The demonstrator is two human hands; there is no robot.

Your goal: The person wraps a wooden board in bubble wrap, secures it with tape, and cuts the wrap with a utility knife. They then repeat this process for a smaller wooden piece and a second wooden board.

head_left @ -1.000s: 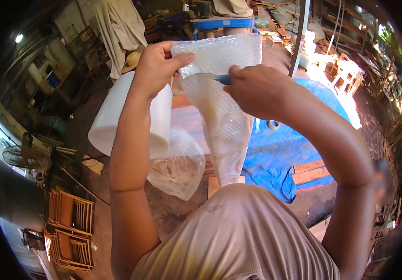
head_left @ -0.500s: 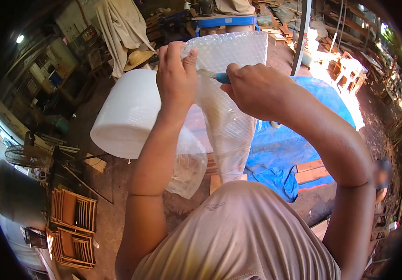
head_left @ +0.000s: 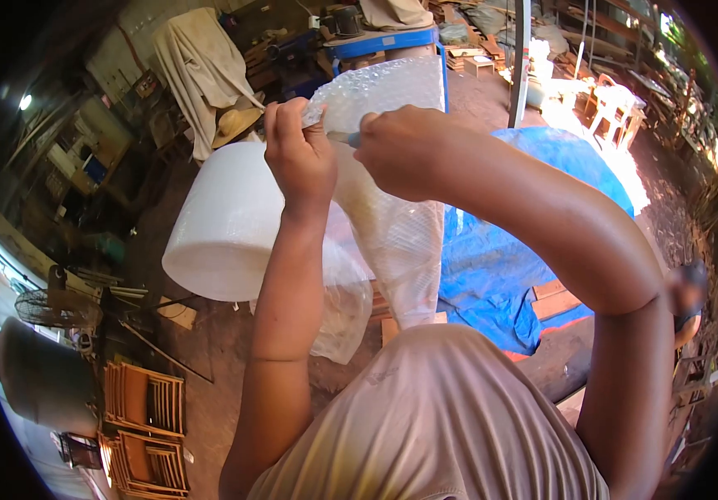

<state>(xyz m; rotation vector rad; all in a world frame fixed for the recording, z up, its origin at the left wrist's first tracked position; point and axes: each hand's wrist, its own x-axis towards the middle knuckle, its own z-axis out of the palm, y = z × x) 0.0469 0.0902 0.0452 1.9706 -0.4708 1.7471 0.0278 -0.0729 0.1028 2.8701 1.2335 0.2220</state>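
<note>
My left hand (head_left: 301, 158) is closed on the upper left edge of a sheet of bubble wrap (head_left: 396, 87), which hangs down in front of me towards my shirt. In my right hand (head_left: 401, 154) is a knife (head_left: 343, 137) with a bluish handle. Its blade points left, against the wrap close to my left thumb, and my fingers hide most of the handle. Left of the sheet is a large white roll of bubble wrap (head_left: 226, 221). Loose clear plastic (head_left: 342, 321) droops below my left forearm.
A blue tarp (head_left: 492, 258) covers something at the right, beside several wooden boards (head_left: 555, 300). Behind stands a blue-framed table (head_left: 384, 42). A fan (head_left: 51, 307) and stacked wooden frames (head_left: 144, 398) are at the left. Another person (head_left: 688, 300) shows at the right edge.
Both hands have shifted left and slightly down in the view, with the knife and the upper edge of the bubble wrap. The camera has turned slightly too.
</note>
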